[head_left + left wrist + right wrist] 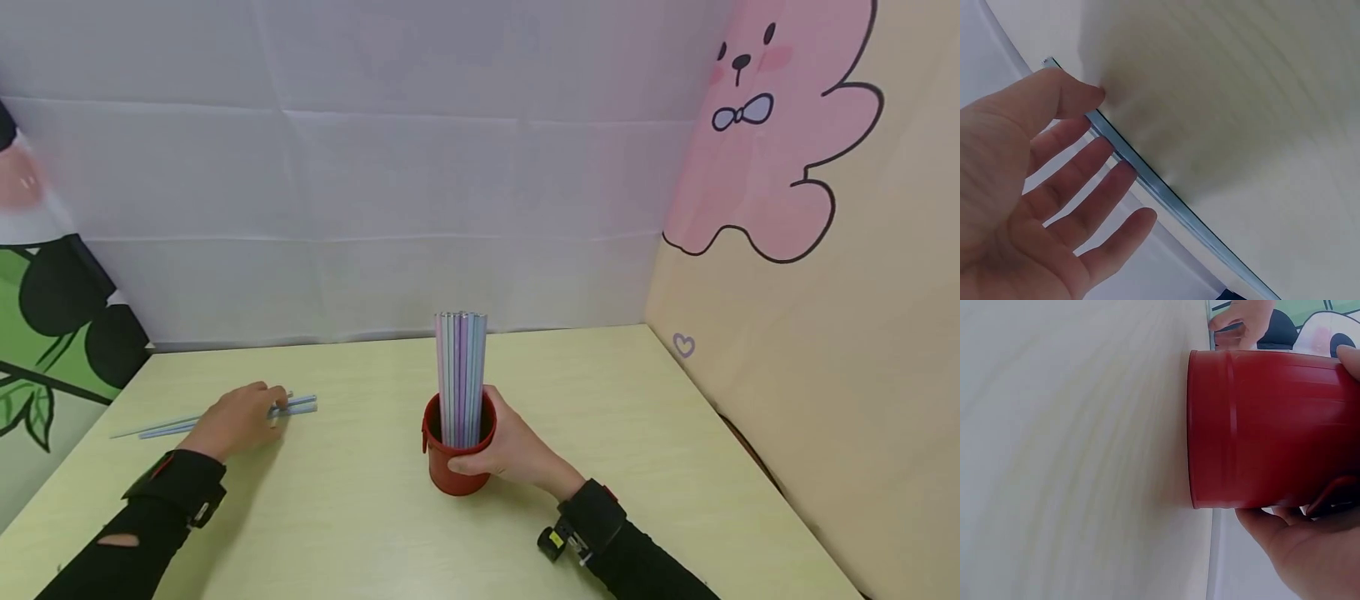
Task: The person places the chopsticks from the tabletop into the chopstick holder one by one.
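At the left of the table in the head view, my left hand reaches over light blue chopsticks that lie side by side. Their thin ends point left. In the left wrist view the thumb crosses one side of a chopstick and the fingertips meet the other, pinching it. My right hand grips a red metal cup from its right side, thumb across the front. The cup is upright and has small side handles. A bundle of pastel pink, purple and blue chopsticks stands in it.
The pale wooden table runs back to a grey cloth backdrop. A beige wall panel with a pink bear print borders the right edge, and a panda print is at the left.
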Tool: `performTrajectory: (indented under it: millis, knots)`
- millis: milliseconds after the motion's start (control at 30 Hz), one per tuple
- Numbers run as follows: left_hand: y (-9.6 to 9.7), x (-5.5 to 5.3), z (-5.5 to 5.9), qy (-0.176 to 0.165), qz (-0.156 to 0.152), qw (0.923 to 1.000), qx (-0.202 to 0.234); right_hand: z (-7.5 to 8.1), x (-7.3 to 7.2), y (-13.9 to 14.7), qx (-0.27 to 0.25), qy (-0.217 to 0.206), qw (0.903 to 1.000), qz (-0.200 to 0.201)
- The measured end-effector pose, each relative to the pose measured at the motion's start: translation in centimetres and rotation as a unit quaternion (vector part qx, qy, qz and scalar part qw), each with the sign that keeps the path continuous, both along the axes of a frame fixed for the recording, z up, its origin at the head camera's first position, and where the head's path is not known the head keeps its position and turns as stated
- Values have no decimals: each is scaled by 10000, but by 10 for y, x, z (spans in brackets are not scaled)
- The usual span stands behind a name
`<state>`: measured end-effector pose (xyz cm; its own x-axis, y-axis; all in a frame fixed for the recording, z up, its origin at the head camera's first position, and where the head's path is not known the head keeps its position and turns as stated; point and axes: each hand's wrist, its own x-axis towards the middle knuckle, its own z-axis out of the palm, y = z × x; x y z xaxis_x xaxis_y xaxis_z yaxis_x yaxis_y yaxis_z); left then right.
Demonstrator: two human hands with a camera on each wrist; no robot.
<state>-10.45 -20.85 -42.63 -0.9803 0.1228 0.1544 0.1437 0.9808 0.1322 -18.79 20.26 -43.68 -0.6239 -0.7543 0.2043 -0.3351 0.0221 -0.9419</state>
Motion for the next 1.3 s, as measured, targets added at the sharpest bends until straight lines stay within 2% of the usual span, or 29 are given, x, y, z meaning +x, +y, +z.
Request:
performTrajectory:
  millis: [233, 467, 567, 633, 767, 967, 1133, 1300]
  knots:
    - [-2, -2, -4, 68, -304, 9995, -112, 19, 10, 3, 24, 40, 10000, 47]
    - [2, -4, -6, 29, -426, 9985, -340, 15, 10, 5, -21, -13, 10000, 62]
    - [8, -3, -4, 180, -482, 9980, -375, 16, 11, 7, -26, -4, 9999, 100]
    - [15, -2, 1, 403, -529, 9973, -315, 16, 12, 8, -44, 9, 9999, 144]
    - [39, -3, 23, 843, -614, 9945, 42, 19, 13, 11, -61, 44, 9998, 183]
    - [93, 1, 70, 1384, -611, 9856, 750, 23, 17, 19, -41, 55, 9997, 239]
    - [140, 10, 106, 1792, -588, 9722, 1387, 24, 19, 25, -80, 30, 9995, 297]
    - [174, 15, 136, 2284, -705, 9519, 1916, 25, 20, 28, -119, 2, 9994, 318]
